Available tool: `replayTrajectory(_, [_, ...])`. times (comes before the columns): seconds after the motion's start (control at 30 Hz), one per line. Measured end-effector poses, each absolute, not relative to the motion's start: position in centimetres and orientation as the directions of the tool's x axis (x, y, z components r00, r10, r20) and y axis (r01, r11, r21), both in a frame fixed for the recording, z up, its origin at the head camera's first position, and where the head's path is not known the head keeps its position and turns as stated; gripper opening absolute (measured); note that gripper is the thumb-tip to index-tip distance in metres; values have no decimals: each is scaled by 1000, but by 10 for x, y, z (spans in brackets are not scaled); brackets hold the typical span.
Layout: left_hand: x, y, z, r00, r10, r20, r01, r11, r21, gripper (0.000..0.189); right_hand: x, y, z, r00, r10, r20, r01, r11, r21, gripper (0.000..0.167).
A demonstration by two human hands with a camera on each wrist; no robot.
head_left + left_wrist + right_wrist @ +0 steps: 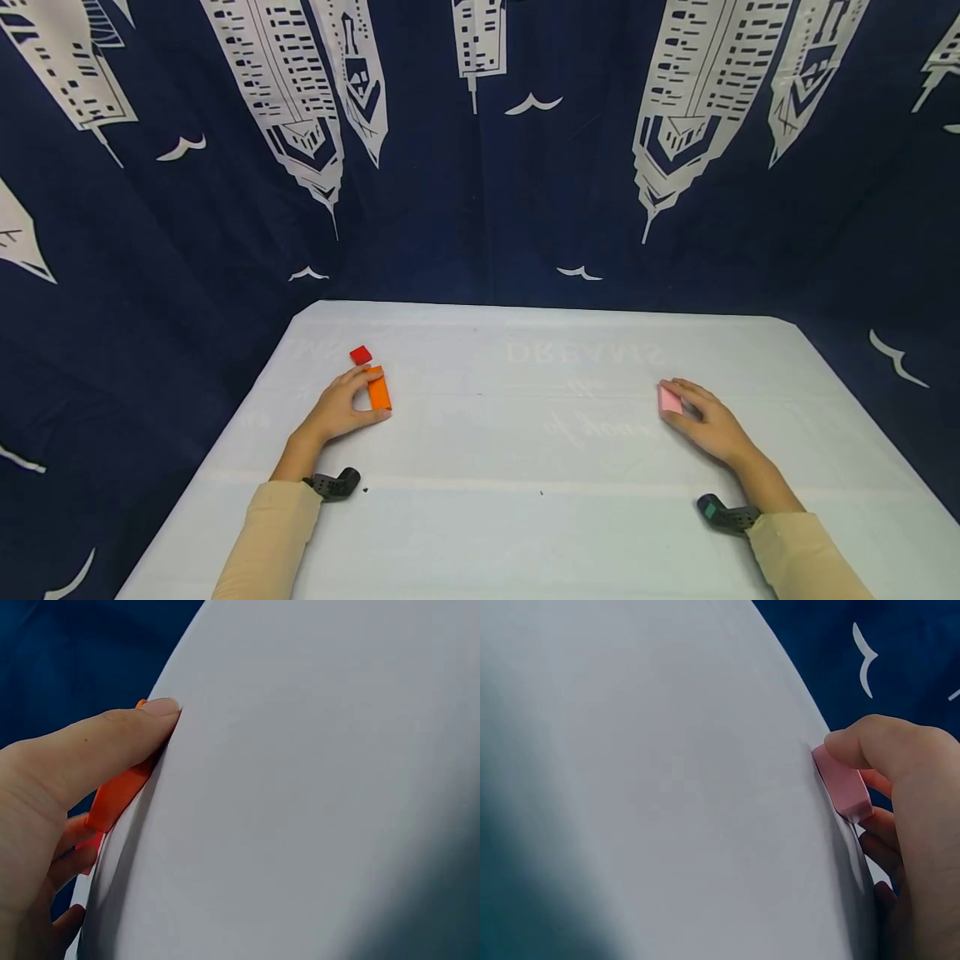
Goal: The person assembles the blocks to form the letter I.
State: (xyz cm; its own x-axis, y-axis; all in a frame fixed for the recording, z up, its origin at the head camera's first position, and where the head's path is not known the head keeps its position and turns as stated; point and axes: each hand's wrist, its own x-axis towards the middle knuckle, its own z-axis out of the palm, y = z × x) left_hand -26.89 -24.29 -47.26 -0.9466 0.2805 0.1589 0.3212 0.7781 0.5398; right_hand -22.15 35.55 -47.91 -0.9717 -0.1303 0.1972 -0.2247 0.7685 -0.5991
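Table (487, 450), head view: it is bearing three blocks, and the dark cloth (487, 183) is hanging beyond its far edge.
Orange block (379, 392), head view: it is lying on our left, just right of the left palm, its long axis running away from us with the far end leaning slightly left.
Left hand (340, 412), head view: we are pinching the orange block end to end, thumb at the near end, fingers at the far one.
Red block (361, 355), head view: it is sitting just beyond those fingertips, far nearer the left hand than the right; whether they are touching, we cannot tell.
Pink block (670, 399), head view: it is lying just left of the right palm, well apart from the orange block, its long axis also running away from us.
Right hand (711, 429), head view: we are pinching the pink block, thumb near, fingers far.
Left thumb, left wrist view: it is reaching over one end of the orange block, while a finger is meeting the other; the red block is partly showing behind the fingers.
Right thumb, right wrist view: it is pressing one end of the pink block, fingers curling behind.
Containers, all views: we are seeing none.
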Motion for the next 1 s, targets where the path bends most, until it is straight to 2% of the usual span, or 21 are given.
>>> replayTrajectory(1.0, [-273, -245, -478, -959, 228, 169, 283, 718, 636, 77, -221, 356, -485, -952, -117, 281, -263, 783, -564, 56])
